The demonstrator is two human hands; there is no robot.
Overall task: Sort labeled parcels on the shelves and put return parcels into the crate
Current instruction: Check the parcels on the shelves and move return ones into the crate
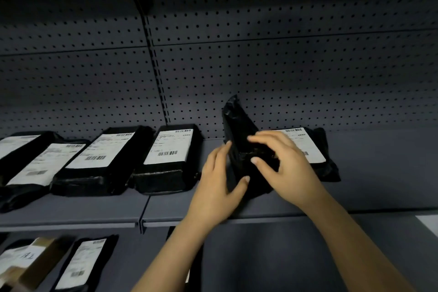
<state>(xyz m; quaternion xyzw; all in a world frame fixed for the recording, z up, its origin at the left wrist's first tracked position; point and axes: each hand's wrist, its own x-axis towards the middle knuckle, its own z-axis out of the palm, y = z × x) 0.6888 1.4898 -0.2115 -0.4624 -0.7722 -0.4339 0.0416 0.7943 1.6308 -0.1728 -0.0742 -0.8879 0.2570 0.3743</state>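
A: Where's the parcel (239, 123)?
B: Held on end on the shelf (379, 187), tilted a bit. No label showing.
A: Hands?
B: L hand (218, 187) grips its left edge, thumb across the front. R hand (284, 168) has fingers curled over its right side.
A: Nearby?
B: Labelled pkg (317, 149) lies flat just behind the R hand. More pkgs (170, 156) lie flat to the left.

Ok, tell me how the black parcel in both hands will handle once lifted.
The black parcel probably flops: its wrinkled film tip stands bent above the right hand. Likely light, since the left hand holds it tilted by thumb and fingers. The glossy wrap may slip.
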